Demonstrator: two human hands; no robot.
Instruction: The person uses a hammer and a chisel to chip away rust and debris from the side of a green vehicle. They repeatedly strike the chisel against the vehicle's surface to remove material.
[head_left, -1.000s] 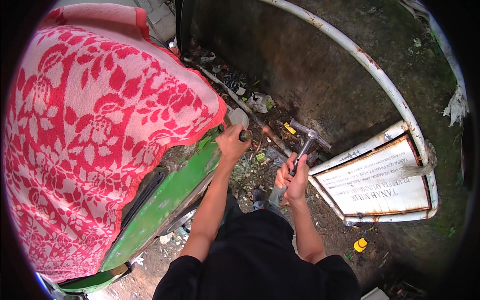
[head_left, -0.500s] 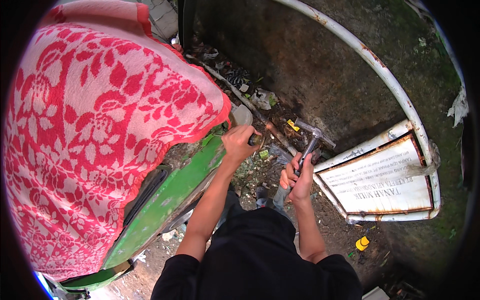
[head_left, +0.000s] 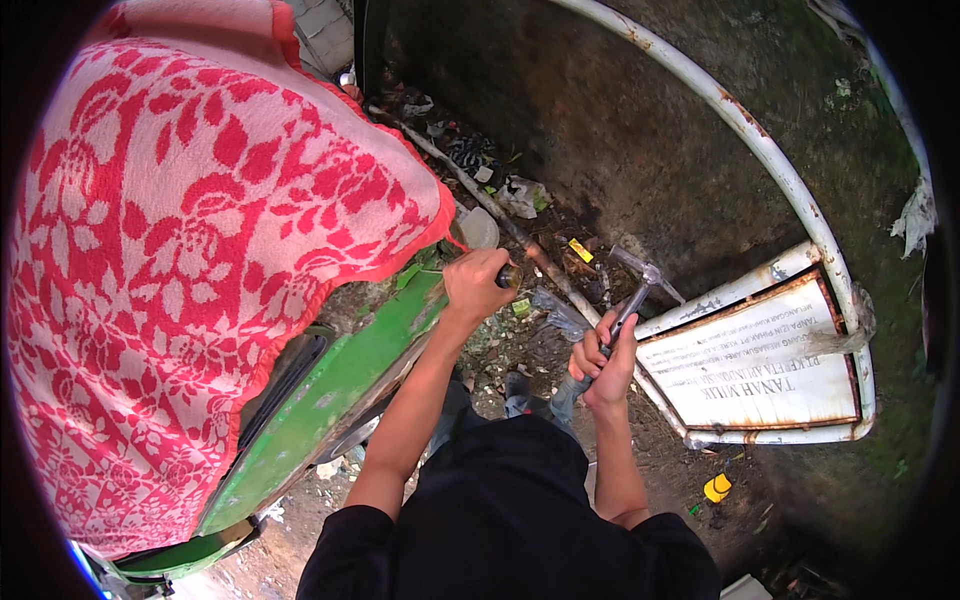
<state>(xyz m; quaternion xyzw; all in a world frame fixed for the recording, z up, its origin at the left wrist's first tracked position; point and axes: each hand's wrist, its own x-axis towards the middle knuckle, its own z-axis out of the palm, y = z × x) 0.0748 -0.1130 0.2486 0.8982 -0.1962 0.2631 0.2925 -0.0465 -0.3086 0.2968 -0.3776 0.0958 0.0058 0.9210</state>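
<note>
Leftmost, a red-and-pink cloth (head_left: 200, 230) lies left of the left hand (head_left: 475, 283), whose fingers clamp a dark, stubby cylinder (head_left: 513, 277). Just beyond those fingers sits a pale round object (head_left: 479, 228), maybe a container; its contents cannot be told. The right hand (head_left: 603, 368) clamps a hammer (head_left: 632, 304), its head (head_left: 651, 273) beyond the fingers; for control, a firm, low grip with left fingers well clear seems wise.

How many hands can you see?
2: the left hand grips a dark object near the red-and-pink cloth; the right hand holds a hammer. I see no others.
</note>
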